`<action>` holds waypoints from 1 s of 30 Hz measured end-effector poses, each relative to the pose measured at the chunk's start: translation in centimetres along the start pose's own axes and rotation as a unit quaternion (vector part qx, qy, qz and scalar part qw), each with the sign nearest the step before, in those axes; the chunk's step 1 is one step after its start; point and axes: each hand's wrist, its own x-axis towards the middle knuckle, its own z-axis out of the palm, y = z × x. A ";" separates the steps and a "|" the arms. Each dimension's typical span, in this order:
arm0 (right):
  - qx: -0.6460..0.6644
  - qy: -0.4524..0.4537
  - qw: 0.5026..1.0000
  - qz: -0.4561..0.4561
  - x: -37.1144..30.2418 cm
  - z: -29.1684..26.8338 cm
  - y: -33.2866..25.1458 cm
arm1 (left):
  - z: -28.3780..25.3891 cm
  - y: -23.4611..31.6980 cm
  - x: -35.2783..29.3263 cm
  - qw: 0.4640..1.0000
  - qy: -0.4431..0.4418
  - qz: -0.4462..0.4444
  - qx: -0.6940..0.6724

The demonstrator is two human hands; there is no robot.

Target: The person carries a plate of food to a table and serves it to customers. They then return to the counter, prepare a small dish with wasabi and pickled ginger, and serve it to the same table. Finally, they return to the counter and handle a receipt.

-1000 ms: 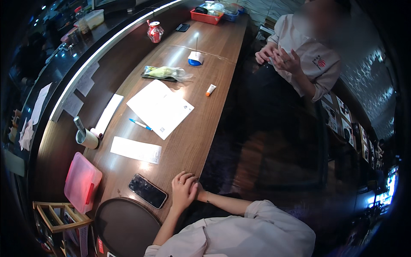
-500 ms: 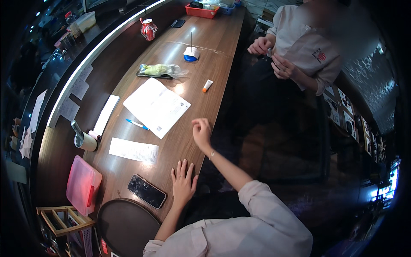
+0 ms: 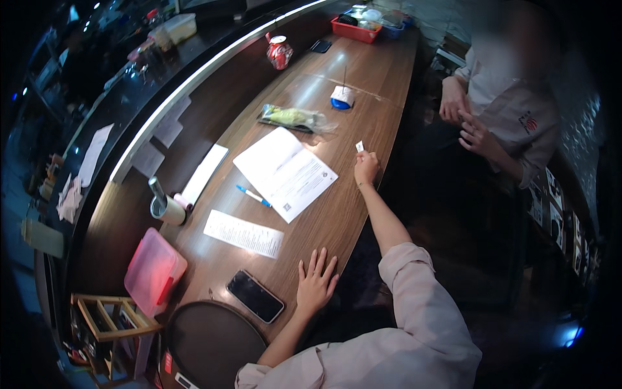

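My right hand (image 3: pixel 367 167) is stretched out to the far right edge of the wooden table, fingers closed on the near end of a small white tube (image 3: pixel 360 146). Its orange end is hidden under the fingers. My left hand (image 3: pixel 315 285) lies flat on the table with fingers spread, holding nothing. Left of that hand is a dark-screened phone (image 3: pixel 255 295). Beyond the phone lies a long printed slip (image 3: pixel 243 233). An unfolded white paper (image 3: pixel 285 174) and a blue-and-white pen (image 3: pixel 253 196) are in the middle of the table.
A wrapped green vegetable (image 3: pixel 295 119), a blue-based spike (image 3: pixel 342 98) holding papers, a red can (image 3: pixel 279 53) and a red basket (image 3: pixel 355 30) stand farther back. A round dark tray (image 3: pixel 210 347) and pink box (image 3: pixel 155 269) are near left. A co-worker (image 3: pixel 512 97) is at right.
My right hand has moved forward and closed on the small tube. My left hand stays flat on the table. The whole view has shifted, and the co-worker's hands have changed position.
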 end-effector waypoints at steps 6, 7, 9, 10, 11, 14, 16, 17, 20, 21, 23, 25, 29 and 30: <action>0.644 -0.253 0.680 0.241 -5.4 -5.4 -3.5 | 0.3 -0.2 -0.1 1.000 0.018 0.003 -0.002; 0.715 -0.296 0.584 0.246 -7.0 -7.0 -4.3 | 0.3 -0.2 -0.1 1.000 0.024 0.005 -0.006; 0.789 -0.355 0.401 0.302 -10.7 -10.3 -5.9 | 0.4 -0.2 -0.2 0.999 0.032 0.007 -0.004; 0.816 -0.373 0.302 0.323 -12.0 -11.9 -6.8 | 0.4 -0.3 -0.2 0.999 0.031 0.008 -0.001; 0.822 -0.400 0.251 0.317 -13.4 -13.4 -7.7 | 0.4 -0.3 -0.1 0.999 0.036 0.010 -0.003; 0.826 -0.452 0.145 0.304 -17.1 -17.7 -9.9 | 0.5 -0.3 -0.3 0.999 0.042 0.011 -0.005; 0.824 -0.476 0.126 0.280 -18.4 -19.7 -11.2 | 0.4 -0.3 -0.4 0.999 0.040 0.010 -0.001; 0.823 -0.487 0.122 0.266 -18.8 -20.5 -11.8 | 0.4 -0.3 -0.4 0.999 0.041 0.010 0.002; 0.814 -0.518 0.127 0.231 -19.6 -22.5 -12.9 | 0.4 -0.3 -0.5 0.999 0.036 0.009 0.007; 0.814 -0.523 0.129 0.216 -19.9 -23.0 -13.2 | 0.4 -0.3 -0.6 1.000 0.028 0.008 0.009; 0.815 -0.533 0.132 0.185 -20.2 -23.7 -13.6 | 0.4 -0.4 -0.6 0.999 0.035 0.010 0.007; 0.811 -0.543 0.150 0.156 -20.3 -24.1 -13.9 | 0.4 -0.4 -0.7 0.999 0.035 0.011 0.008; 0.805 -0.545 0.172 0.159 -20.7 -24.9 -13.9 | 0.4 -0.5 -0.7 0.999 0.027 0.015 0.014; 0.800 -0.545 0.187 0.165 -20.7 -25.1 -13.9 | 0.4 -0.5 -0.6 1.000 0.013 0.014 0.019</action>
